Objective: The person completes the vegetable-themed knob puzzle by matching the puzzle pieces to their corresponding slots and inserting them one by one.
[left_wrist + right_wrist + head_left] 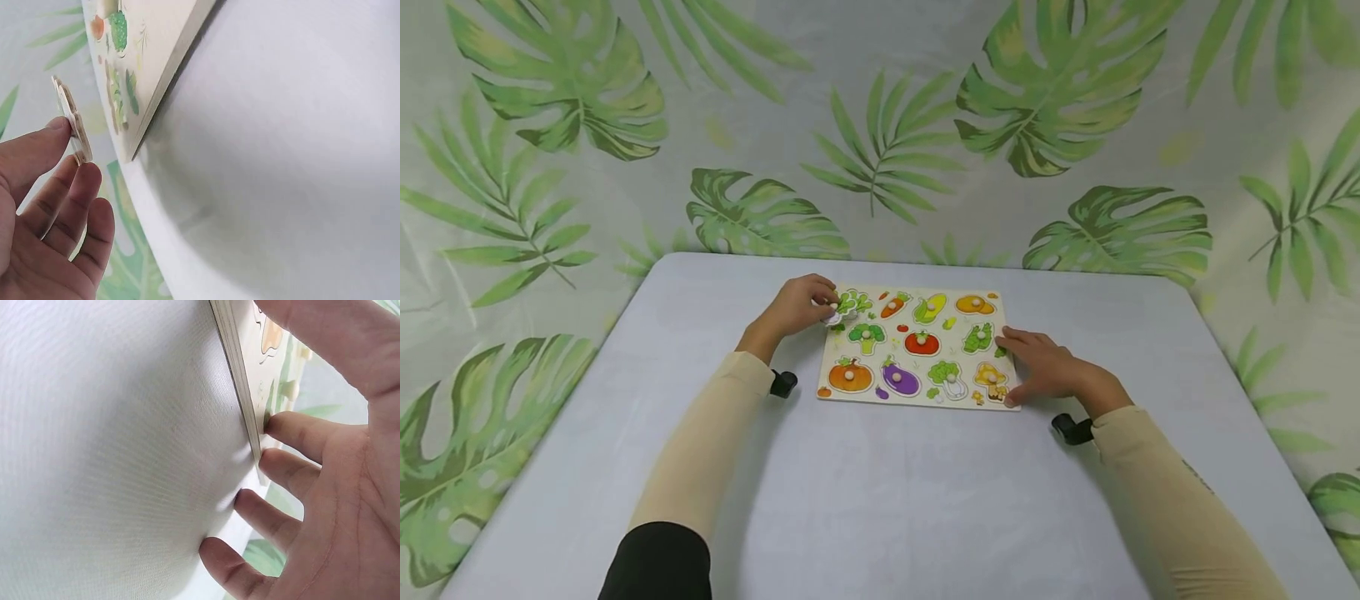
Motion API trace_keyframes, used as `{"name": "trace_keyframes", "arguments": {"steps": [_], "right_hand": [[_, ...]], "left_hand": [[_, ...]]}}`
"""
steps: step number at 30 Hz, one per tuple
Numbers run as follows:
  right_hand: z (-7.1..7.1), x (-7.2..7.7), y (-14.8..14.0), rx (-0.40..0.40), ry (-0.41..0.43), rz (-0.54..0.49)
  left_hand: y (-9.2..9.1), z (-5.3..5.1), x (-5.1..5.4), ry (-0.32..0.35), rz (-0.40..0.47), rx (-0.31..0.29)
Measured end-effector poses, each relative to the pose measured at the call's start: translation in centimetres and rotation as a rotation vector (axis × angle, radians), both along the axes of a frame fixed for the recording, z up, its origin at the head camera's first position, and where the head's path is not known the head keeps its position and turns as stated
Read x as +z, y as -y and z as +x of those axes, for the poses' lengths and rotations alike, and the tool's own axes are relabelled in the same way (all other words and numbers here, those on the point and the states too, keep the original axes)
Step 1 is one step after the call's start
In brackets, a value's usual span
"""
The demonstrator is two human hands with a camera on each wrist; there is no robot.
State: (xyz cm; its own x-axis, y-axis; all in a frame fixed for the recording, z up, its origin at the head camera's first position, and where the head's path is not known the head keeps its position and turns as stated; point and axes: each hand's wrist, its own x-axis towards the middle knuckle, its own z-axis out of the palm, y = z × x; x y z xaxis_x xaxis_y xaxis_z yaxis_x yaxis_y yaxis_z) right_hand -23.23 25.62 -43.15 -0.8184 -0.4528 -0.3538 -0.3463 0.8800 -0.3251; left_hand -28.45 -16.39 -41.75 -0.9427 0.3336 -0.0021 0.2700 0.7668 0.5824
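My left hand (797, 304) pinches a flat wooden vegetable puzzle piece (74, 122) between thumb and fingers. In the head view this piece, white and purple at its near end, is raised over the upper left corner of a wooden peg puzzle board (953, 357). Which vegetable it is, I cannot tell for sure. My right hand (1047, 365) rests at the board's right edge, its fingers spread. In the right wrist view, fingertips (272, 422) touch the board's side while the lower ones reach the tabletop.
Pegged pieces sit in the board, among them a pumpkin (838, 379), an eggplant (908, 385), a tomato (928, 346) and a broccoli (867, 330). A white-covered table (910, 500) lies beneath, with a leaf-patterned cloth (910, 117) behind it.
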Motion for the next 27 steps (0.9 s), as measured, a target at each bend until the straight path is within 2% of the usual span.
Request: {"name": "trace_keyframes", "arguments": {"steps": [8, 17, 27], "right_hand": [[-0.1, 0.1, 0.2, -0.007, -0.008, 0.022], [-0.2, -0.4, 0.1, -0.004, -0.006, 0.003], [0.0, -0.4, 0.0, -0.007, -0.006, -0.005]], "left_hand": [[-1.9, -1.3, -1.0, 0.058, 0.024, 0.077], [-3.1, -2.1, -2.3, 0.088, 0.048, 0.134], [-3.5, -2.2, -2.6, 0.098, 0.009, 0.138]]}}
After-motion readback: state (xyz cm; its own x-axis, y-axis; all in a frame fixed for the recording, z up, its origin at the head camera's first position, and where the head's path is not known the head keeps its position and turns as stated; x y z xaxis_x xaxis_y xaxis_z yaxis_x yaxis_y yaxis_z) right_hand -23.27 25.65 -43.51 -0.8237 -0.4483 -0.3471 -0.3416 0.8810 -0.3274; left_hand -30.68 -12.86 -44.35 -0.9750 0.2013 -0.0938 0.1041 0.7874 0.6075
